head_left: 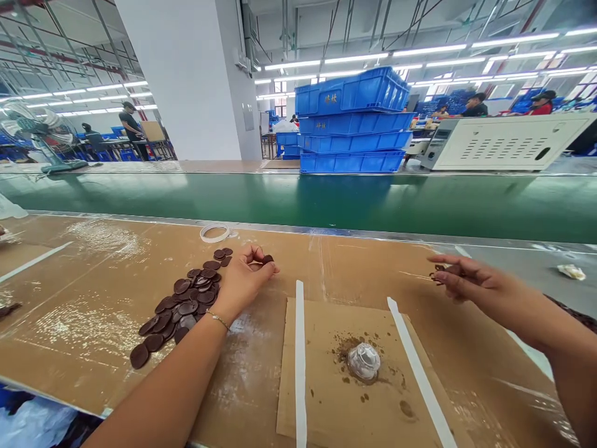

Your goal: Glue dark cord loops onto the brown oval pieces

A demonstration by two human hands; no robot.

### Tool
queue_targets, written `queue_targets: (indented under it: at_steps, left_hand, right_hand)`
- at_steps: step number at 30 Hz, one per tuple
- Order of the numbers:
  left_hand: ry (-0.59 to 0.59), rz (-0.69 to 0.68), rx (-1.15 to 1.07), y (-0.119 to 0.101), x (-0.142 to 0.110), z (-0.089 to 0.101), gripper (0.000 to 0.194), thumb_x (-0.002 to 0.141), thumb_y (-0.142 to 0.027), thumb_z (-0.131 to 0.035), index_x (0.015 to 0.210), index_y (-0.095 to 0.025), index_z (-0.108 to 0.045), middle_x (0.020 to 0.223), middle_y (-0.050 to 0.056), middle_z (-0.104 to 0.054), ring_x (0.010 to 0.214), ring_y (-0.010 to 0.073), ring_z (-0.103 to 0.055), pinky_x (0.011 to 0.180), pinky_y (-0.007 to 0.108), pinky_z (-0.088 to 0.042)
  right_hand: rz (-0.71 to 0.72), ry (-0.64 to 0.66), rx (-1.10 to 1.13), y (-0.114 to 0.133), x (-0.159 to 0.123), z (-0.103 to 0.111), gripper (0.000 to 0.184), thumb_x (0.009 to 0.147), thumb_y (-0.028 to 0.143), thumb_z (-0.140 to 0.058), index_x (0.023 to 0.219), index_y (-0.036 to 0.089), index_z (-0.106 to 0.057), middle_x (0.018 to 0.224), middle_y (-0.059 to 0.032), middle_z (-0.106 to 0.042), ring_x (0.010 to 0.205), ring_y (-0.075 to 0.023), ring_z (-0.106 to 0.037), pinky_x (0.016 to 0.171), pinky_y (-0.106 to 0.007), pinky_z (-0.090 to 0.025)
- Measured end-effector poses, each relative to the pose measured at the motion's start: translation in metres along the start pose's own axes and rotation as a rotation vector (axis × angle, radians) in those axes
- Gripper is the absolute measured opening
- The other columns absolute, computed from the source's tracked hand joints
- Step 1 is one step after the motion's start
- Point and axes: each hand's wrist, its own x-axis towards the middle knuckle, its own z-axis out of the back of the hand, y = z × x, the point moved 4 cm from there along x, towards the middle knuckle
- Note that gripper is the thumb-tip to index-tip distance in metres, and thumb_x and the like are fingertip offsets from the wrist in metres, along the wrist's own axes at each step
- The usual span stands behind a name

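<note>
Middle of cardboard-covered bench (79,298), left hand (245,280) pinching brown disc (267,259) beside disc pile (184,298), right hand (471,278) gripping brown bits (441,272)

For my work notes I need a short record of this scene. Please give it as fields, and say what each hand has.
Left hand: pinches a dark brown disc
Right hand: holds small dark brown pieces in its fingers
Beside left hand: pile of dark brown discs on a tan-covered bench
Between hands: cardboard sheet with a clear plastic dome and brown specks
Rest: roll of white tape, green conveyor belt, stacked blue crates, standing co-worker
</note>
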Motion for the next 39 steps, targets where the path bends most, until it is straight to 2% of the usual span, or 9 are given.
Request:
queue_targets:
  at_steps: [2,6,13,19,22,27,30,33,39]
  left_hand:
    - [0.016,0.010,0.001,-0.001,-0.002,-0.002,0.044,0.063,-0.027,-0.086,0.090,-0.021,-0.052,0.080,-0.006,-0.068,0.075,0.0166,-0.076,0.074,0.027,-0.058]
    - [0.040,0.067,0.022,-0.002,-0.005,-0.006,0.047,0.062,-0.029,-0.089,0.101,-0.017,-0.066,0.079,0.000,-0.075,0.074,0.0173,-0.076,0.076,0.028,-0.058]
    - [0.107,0.195,0.054,0.005,-0.013,-0.012,0.073,0.058,-0.035,-0.099,0.123,-0.013,-0.073,0.083,0.006,-0.082,0.071,0.0177,-0.073,0.068,0.025,-0.052]
    - [0.116,0.251,0.094,0.000,-0.015,-0.018,0.067,0.058,-0.040,-0.099,0.116,-0.015,-0.076,0.087,0.006,-0.081,0.073,0.0151,-0.070,0.068,0.022,-0.049]
    - [0.177,0.238,0.120,-0.007,-0.018,-0.028,0.064,0.057,-0.040,-0.098,0.110,-0.015,-0.074,0.098,0.007,-0.081,0.079,0.0157,-0.071,0.074,0.023,-0.050]
    - [0.400,0.190,0.283,-0.008,-0.024,-0.053,0.053,0.071,-0.036,-0.088,0.117,-0.017,-0.070,0.079,0.001,-0.074,0.073,0.0145,-0.066,0.072,0.025,-0.045]
    - [0.504,0.174,0.205,-0.003,-0.026,-0.067,0.051,0.073,-0.030,-0.086,0.118,-0.017,-0.067,0.110,0.007,-0.076,0.070,0.0105,-0.066,0.073,0.026,-0.048]
    - [0.557,0.140,0.123,0.001,-0.029,-0.076,0.050,0.077,-0.030,-0.085,0.120,-0.018,-0.064,0.136,0.012,-0.068,0.074,0.0077,-0.065,0.076,0.026,-0.053]
    - [0.594,-0.095,0.107,-0.010,-0.043,-0.080,0.039,0.086,-0.030,-0.082,0.122,-0.023,-0.068,0.118,0.006,-0.076,0.092,0.0134,-0.069,0.087,0.027,-0.057]
  right_hand:
    - [-0.009,0.020,0.100,0.008,-0.002,-0.001,0.069,0.076,0.081,-0.071,0.120,0.028,-0.067,0.077,-0.0027,-0.072,0.068,-0.0241,-0.065,0.069,-0.038,-0.055]
    - [-0.018,0.039,0.257,0.021,-0.007,-0.003,0.067,0.071,0.084,-0.078,0.099,0.024,-0.067,0.074,-0.0029,-0.069,0.072,-0.0219,-0.063,0.074,-0.036,-0.052]
    - [0.024,0.065,0.467,0.039,-0.014,-0.009,0.057,0.074,0.073,-0.087,0.096,0.024,-0.071,0.075,-0.0023,-0.067,0.069,-0.0180,-0.060,0.071,-0.034,-0.049]
    - [0.076,0.138,0.584,0.056,-0.020,-0.022,0.062,0.076,0.066,-0.089,0.117,0.023,-0.072,0.080,-0.0012,-0.066,0.068,-0.0182,-0.061,0.068,-0.036,-0.052]
    - [0.082,0.180,0.621,0.060,-0.022,-0.028,0.051,0.078,0.057,-0.092,0.112,0.021,-0.077,0.085,-0.0024,-0.069,0.069,-0.0157,-0.060,0.071,-0.035,-0.052]
    - [0.114,0.195,0.737,0.074,-0.028,-0.032,0.044,0.083,0.052,-0.090,0.116,0.027,-0.074,0.083,0.0017,-0.066,0.066,-0.0130,-0.060,0.065,-0.030,-0.051]
    - [0.131,0.229,0.779,0.086,-0.032,-0.039,0.040,0.086,0.051,-0.088,0.116,0.027,-0.075,0.080,0.0014,-0.066,0.067,-0.0136,-0.062,0.063,-0.028,-0.052]
    - [0.160,0.300,0.780,0.102,-0.039,-0.052,0.035,0.090,0.052,-0.085,0.114,0.027,-0.079,0.087,-0.0031,-0.073,0.081,-0.0176,-0.069,0.076,-0.031,-0.057]
    - [0.194,0.434,0.804,0.143,-0.058,-0.079,0.027,0.089,0.050,-0.086,0.109,0.032,-0.083,0.093,-0.0032,-0.079,0.092,-0.0204,-0.074,0.091,-0.038,-0.060]
